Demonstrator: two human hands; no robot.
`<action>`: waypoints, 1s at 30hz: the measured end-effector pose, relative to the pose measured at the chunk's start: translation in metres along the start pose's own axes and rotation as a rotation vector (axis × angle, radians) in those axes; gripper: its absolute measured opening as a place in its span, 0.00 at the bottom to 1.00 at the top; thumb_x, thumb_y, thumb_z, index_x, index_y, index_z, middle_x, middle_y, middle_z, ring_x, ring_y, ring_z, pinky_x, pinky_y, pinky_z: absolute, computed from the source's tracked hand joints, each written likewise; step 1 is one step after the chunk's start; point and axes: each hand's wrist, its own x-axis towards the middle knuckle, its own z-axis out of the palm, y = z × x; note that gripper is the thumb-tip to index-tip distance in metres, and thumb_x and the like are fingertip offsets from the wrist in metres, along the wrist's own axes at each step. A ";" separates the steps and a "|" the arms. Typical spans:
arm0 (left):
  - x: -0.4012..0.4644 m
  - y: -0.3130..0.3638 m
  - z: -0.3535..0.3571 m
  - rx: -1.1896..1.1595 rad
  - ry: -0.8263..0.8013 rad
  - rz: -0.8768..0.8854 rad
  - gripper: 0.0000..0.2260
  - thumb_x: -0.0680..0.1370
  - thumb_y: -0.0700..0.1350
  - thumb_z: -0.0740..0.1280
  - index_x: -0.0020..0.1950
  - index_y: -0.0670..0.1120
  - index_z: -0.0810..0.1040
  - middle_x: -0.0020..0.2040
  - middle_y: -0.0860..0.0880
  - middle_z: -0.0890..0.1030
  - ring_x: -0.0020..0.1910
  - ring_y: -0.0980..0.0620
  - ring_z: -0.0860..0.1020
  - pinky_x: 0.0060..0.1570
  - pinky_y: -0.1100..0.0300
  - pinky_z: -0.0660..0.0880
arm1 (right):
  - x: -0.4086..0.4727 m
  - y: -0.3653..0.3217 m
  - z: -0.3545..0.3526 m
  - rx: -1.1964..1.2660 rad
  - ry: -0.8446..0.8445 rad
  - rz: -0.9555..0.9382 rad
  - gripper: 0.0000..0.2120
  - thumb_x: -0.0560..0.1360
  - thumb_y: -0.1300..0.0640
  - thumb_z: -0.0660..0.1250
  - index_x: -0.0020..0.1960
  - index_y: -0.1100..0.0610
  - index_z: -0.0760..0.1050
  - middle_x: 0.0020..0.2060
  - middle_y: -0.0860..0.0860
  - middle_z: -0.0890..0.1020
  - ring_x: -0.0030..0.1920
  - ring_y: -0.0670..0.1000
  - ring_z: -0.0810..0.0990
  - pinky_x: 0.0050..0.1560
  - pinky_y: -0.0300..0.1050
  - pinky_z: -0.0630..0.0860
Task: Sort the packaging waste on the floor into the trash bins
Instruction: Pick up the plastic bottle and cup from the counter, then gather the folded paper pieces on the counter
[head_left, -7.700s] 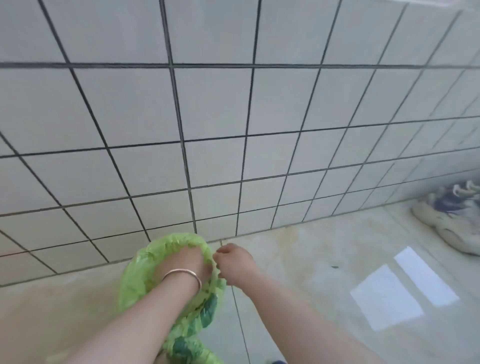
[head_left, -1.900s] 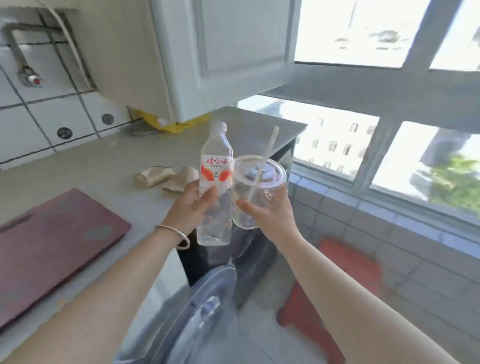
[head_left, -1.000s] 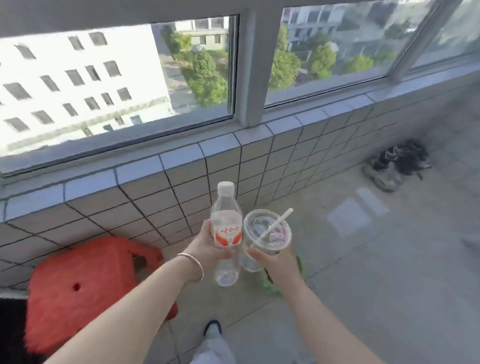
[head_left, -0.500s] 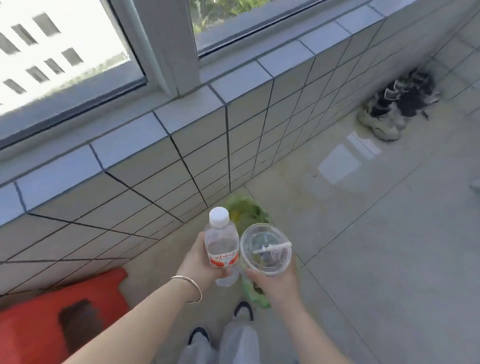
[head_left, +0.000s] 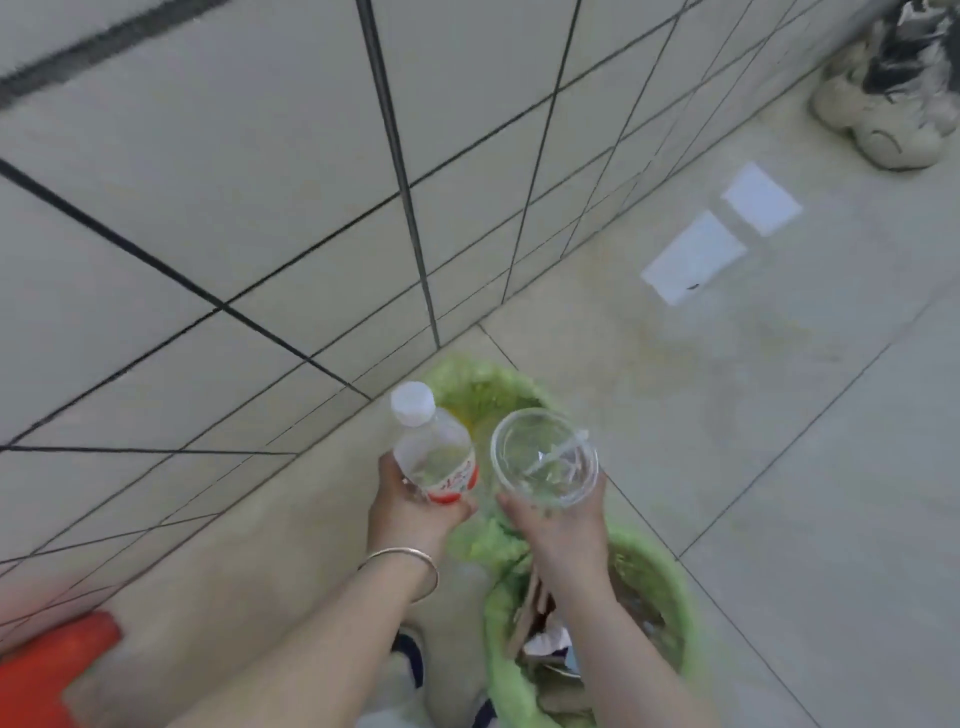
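Tiled floor (head_left: 753, 415), two green-lined bins (head_left: 670, 587) at lower centre. Left hand (head_left: 410, 512) grips a bottle (head_left: 434, 457), right hand (head_left: 558, 525) a lidded cup (head_left: 543, 457), both above the bins, undropped; the nearer bin seemingly holds waste already.

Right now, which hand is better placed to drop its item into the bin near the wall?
Probably the left hand. Its bottle hangs at the edge of the far bin, with its cap over the rim. The right hand holds the cup more between the two bins.
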 end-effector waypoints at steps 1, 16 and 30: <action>0.014 -0.007 0.010 -0.002 -0.003 0.000 0.30 0.62 0.41 0.78 0.53 0.56 0.63 0.44 0.56 0.77 0.47 0.50 0.78 0.47 0.61 0.74 | 0.012 0.007 0.006 -0.009 0.008 0.013 0.37 0.64 0.53 0.78 0.65 0.44 0.61 0.54 0.42 0.73 0.55 0.46 0.73 0.54 0.43 0.70; -0.008 0.020 -0.033 0.256 -0.134 -0.093 0.31 0.66 0.44 0.76 0.65 0.44 0.67 0.63 0.44 0.75 0.60 0.44 0.76 0.56 0.56 0.72 | -0.039 -0.033 0.008 -0.415 -0.222 0.138 0.21 0.76 0.52 0.64 0.68 0.55 0.68 0.56 0.49 0.76 0.52 0.49 0.75 0.47 0.39 0.68; -0.313 0.082 -0.259 -0.046 0.105 0.066 0.15 0.76 0.42 0.67 0.63 0.44 0.76 0.60 0.46 0.80 0.60 0.50 0.77 0.55 0.66 0.69 | -0.348 -0.205 -0.008 -0.585 -0.460 -0.324 0.16 0.77 0.53 0.62 0.63 0.57 0.73 0.61 0.53 0.78 0.62 0.53 0.74 0.60 0.41 0.68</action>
